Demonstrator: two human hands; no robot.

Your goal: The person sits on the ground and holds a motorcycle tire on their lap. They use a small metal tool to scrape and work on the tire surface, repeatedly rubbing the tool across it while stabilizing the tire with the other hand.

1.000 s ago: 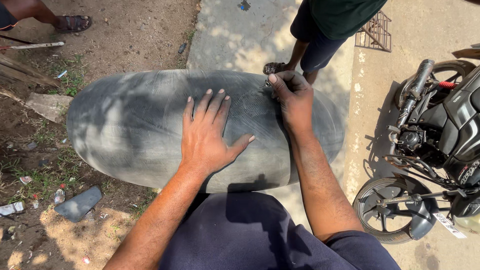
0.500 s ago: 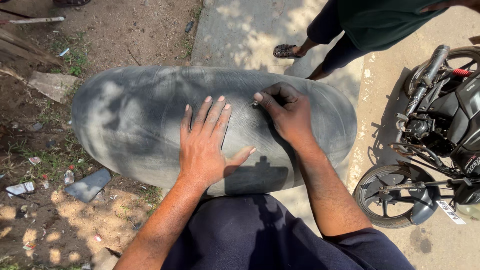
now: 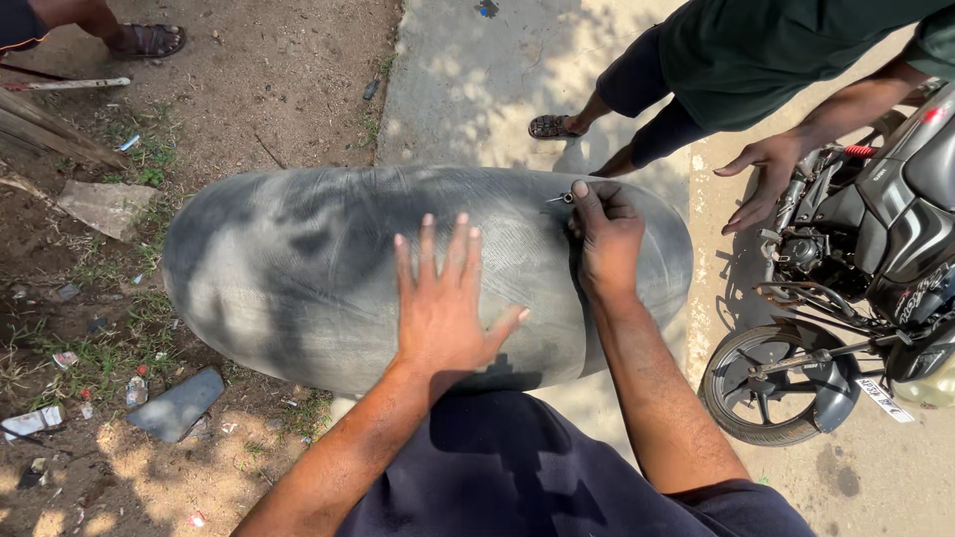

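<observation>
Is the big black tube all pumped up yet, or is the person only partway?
Already done: the inner tube looks full and round. In hand: the left hand presses flat on top, and the right hand pinches the small metal valve. Left: I can't tell whether the valve is closed.

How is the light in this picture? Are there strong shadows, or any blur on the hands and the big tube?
Head view: hard sunlight, with dappled shade over the inflated rubber tube and the ground; the left hand, flat on the tube, and the right hand at the small metal valve are sharp, without motion blur; the motorcycle is sunlit and clear; mild wide-angle bending at the edges.
</observation>
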